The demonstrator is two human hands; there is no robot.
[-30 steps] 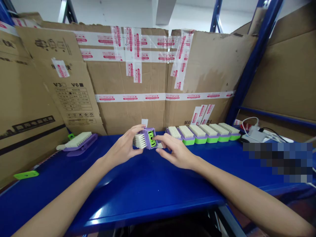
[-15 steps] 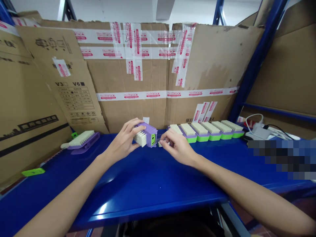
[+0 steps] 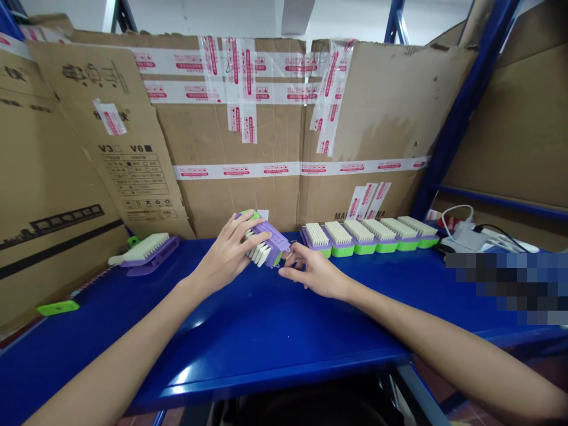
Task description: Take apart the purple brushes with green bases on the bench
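My left hand point(image 3: 228, 248) is wrapped round a purple and green scrubbing brush point(image 3: 276, 238), held above the blue tabletop. The brush is tilted; its white bristles face down and toward me, and its purple side slopes down to the right. At the brush's right end, my right hand point(image 3: 317, 269) has its fingers bent toward the thumb, close to the lower corner. Whatever these fingertips hold is too small and hidden to make out. Just behind my right hand stands a row of several similar brushes point(image 3: 339, 233), bristles up, with purple and green bodies.
A purple brush point(image 3: 148, 248) with white bristles lies at the left, by a bright green plastic piece point(image 3: 58, 307). Taped cardboard point(image 3: 235, 136) walls the blue table point(image 3: 266, 337) at the back. A white charger with cables point(image 3: 470, 235) lies at the right.
The brush in my left hand has turned, so its green end face points lower and more purple side shows. My right hand has shifted slightly left and down, its fingers less tightly curled.
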